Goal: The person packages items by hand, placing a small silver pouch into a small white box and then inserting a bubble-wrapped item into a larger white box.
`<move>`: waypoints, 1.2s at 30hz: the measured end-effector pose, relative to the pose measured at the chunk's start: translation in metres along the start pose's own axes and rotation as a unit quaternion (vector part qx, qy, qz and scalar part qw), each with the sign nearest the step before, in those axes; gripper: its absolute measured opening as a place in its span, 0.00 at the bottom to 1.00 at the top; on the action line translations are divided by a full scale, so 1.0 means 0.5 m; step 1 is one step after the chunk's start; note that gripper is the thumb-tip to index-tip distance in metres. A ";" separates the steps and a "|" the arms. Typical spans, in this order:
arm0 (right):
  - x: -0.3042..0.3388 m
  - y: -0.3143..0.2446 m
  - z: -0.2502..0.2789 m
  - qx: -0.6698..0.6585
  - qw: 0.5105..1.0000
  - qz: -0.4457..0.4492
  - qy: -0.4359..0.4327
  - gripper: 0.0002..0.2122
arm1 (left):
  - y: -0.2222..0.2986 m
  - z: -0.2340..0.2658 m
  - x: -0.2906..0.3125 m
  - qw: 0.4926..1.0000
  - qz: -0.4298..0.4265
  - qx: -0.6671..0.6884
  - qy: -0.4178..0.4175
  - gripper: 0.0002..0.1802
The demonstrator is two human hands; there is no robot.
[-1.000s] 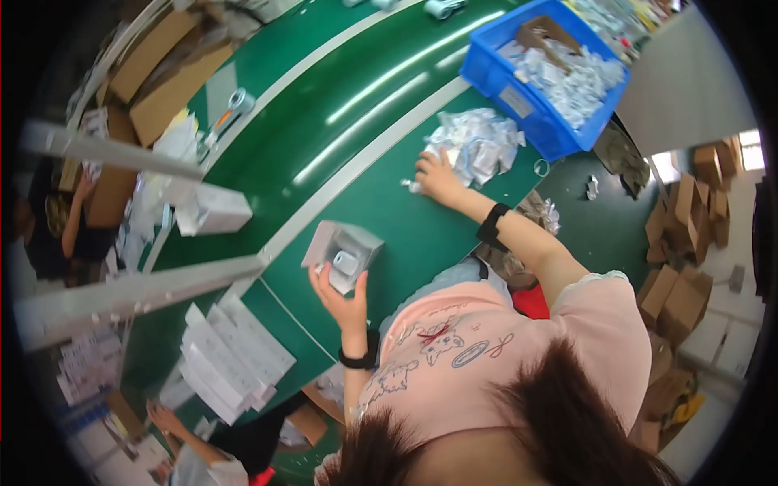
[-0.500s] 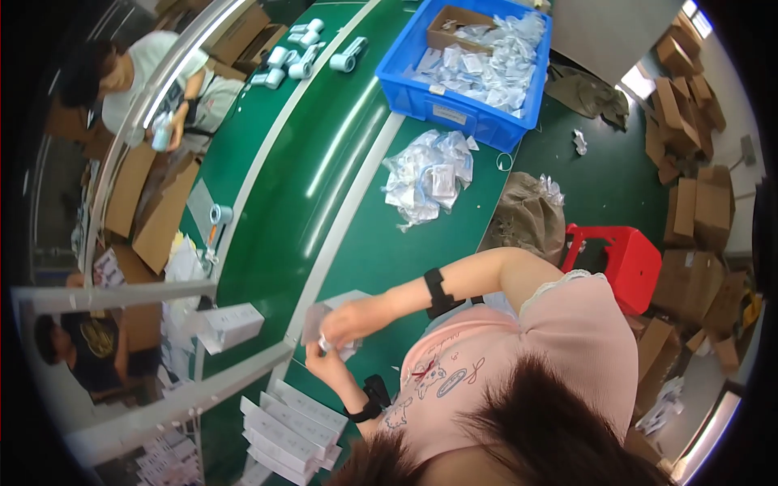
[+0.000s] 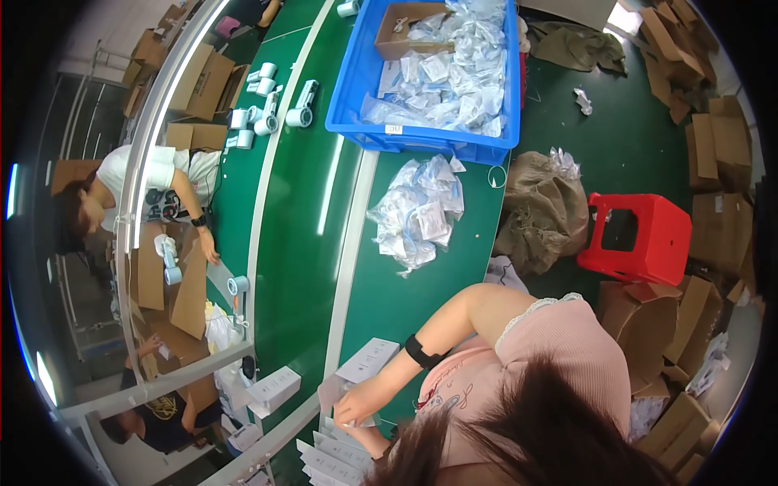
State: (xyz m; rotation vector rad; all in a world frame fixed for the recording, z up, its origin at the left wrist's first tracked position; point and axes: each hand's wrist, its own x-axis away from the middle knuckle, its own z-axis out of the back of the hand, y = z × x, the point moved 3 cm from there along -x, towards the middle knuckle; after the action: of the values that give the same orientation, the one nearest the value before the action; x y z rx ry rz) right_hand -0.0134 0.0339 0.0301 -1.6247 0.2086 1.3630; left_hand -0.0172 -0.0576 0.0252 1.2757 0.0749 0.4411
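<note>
Right hand [image 3: 356, 398] seemingly grips white box [image 3: 339, 389], partly covered.

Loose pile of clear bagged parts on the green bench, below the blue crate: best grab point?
Pile of clear bags: pinch one at its near, lower fringe, coming from the person's side. They overlap loosely there, and the blue crate blocks the far edge.

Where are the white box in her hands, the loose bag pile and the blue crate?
white box [image 3: 369, 360], head view, top face.
bag pile [image 3: 417, 215], head view, middle of the heap.
blue crate [image 3: 421, 144], head view, near wall.
</note>
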 end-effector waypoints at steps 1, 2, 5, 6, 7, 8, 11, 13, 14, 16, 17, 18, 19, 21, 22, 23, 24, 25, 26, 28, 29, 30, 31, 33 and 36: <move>0.006 0.004 0.001 0.052 0.998 -0.003 -0.043 0.08 | 0.005 -0.007 -0.005 1.000 0.002 -0.001 -0.004 0.05; 0.012 0.005 0.005 0.051 0.998 -0.001 -0.040 0.08 | 0.010 -0.012 -0.008 1.000 0.005 0.000 -0.006 0.05; 0.003 -0.026 0.006 0.229 0.959 -0.049 -0.161 0.07 | 0.008 0.013 0.018 0.999 0.024 0.007 0.020 0.05; -0.007 -0.028 0.014 0.236 0.949 -0.085 -0.190 0.07 | 0.005 0.027 0.036 0.999 0.033 0.012 0.035 0.04; -0.020 -0.030 0.030 0.238 0.937 -0.121 -0.223 0.08 | -0.002 0.042 0.066 0.997 0.046 0.018 0.055 0.04; -0.011 0.003 0.009 0.274 0.916 -0.151 -0.250 0.08 | -0.017 0.066 0.111 0.994 0.064 0.027 0.085 0.05; 0.050 0.045 0.009 0.372 0.889 -0.140 -0.229 0.08 | -0.067 0.080 0.082 0.998 0.031 0.020 0.052 0.05; 0.046 0.027 0.059 0.337 0.908 -0.128 -0.212 0.07 | -0.083 0.080 0.073 0.998 0.012 -0.032 0.051 0.04; 0.041 0.022 0.076 0.323 0.907 -0.121 -0.244 0.06 | -0.083 0.075 0.070 0.999 0.002 -0.013 0.051 0.04; 0.033 0.008 0.083 0.357 0.923 -0.044 -0.139 0.06 | -0.080 0.082 0.074 0.996 -0.014 -0.061 0.063 0.05; 0.025 0.010 0.079 0.328 0.930 -0.016 -0.167 0.07 | -0.066 0.077 0.077 0.994 -0.015 -0.085 0.070 0.06; 0.020 0.002 0.070 0.301 0.934 0.012 -0.192 0.09 | -0.062 0.078 0.083 0.994 -0.022 -0.065 0.088 0.06; 0.025 0.000 0.064 0.283 0.937 0.021 -0.203 0.09 | -0.064 0.077 0.086 0.994 -0.033 -0.044 0.100 0.06; 0.039 0.010 0.047 0.247 0.907 -0.020 -0.340 0.13 | -0.075 0.089 0.091 0.993 -0.044 -0.059 0.091 0.07; 0.032 0.003 0.047 0.236 0.907 -0.010 -0.349 0.13 | -0.075 0.090 0.098 0.993 -0.061 -0.078 0.064 0.07; 0.025 0.001 0.045 0.242 0.884 -0.034 -0.398 0.16 | -0.075 0.099 0.109 0.992 -0.056 -0.076 0.079 0.07; 0.023 0.000 0.047 0.252 0.858 -0.062 -0.443 0.19 | -0.066 0.106 0.116 0.990 -0.071 -0.021 0.121 0.10; 0.021 0.000 0.055 0.249 0.856 -0.058 -0.448 0.19 | -0.056 0.118 0.117 0.983 -0.089 0.034 0.158 0.13; 0.011 -0.005 0.070 0.238 0.896 -0.031 -0.372 0.25 | -0.055 0.137 0.118 0.971 -0.108 0.087 0.194 0.15; 0.009 0.009 0.098 0.237 0.926 -0.002 -0.293 0.31 | -0.101 0.250 0.140 0.939 -0.104 -0.128 0.302 0.21; 0.028 0.023 0.106 0.178 0.958 -0.077 -0.213 0.36 | -0.123 0.311 0.163 0.883 -0.091 -0.269 0.374 0.24; 0.051 0.040 0.109 0.116 0.973 -0.150 -0.130 0.40 | -0.139 0.372 0.186 0.802 -0.075 -0.402 0.435 0.28; 0.072 0.056 0.105 0.057 0.972 -0.223 -0.039 0.45 | -0.137 0.433 0.198 0.757 -0.067 -0.475 0.444 0.33; 0.097 0.076 0.083 0.060 0.954 -0.283 -0.077 0.46 | -0.111 0.512 0.197 0.687 0.015 -0.587 0.428 0.42; 0.099 0.118 0.070 0.051 0.905 -0.395 -0.149 0.49 | -0.133 0.568 0.196 0.647 0.257 -0.666 0.267 0.51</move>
State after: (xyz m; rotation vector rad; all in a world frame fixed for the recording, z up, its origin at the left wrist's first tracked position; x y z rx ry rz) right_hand -0.0577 0.0504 -0.0399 -1.1766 -0.5092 0.9127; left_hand 0.1746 -0.2947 0.0665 -0.3869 -0.1200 1.0873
